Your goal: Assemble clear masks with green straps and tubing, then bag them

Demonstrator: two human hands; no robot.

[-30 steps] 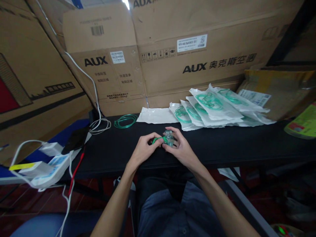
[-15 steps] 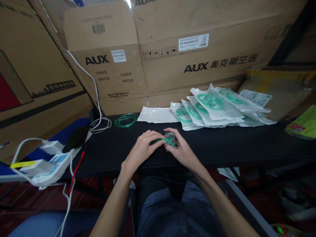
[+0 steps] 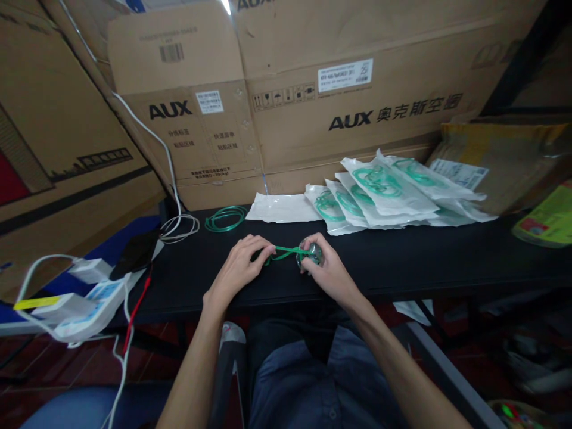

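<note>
My right hand (image 3: 325,271) is closed around a small clear plastic mask piece (image 3: 309,252) over the black table (image 3: 402,262). A green elastic strap (image 3: 283,253) runs from that piece leftward to my left hand (image 3: 238,268), whose fingers pinch the strap's end. Both hands hover just above the table's near edge, a short gap between them with the strap stretched across it.
A coil of green tubing (image 3: 226,218) lies at the table's back left beside an empty white pouch (image 3: 279,208). Several sealed pouches with green tubing (image 3: 384,193) are stacked at the back right. AUX cardboard boxes (image 3: 313,101) wall the back. White cables and a power strip (image 3: 75,298) sit at left.
My left hand has pulled away to the left, drawing the green strap out from the mask piece. My right hand stays closed on the piece.
</note>
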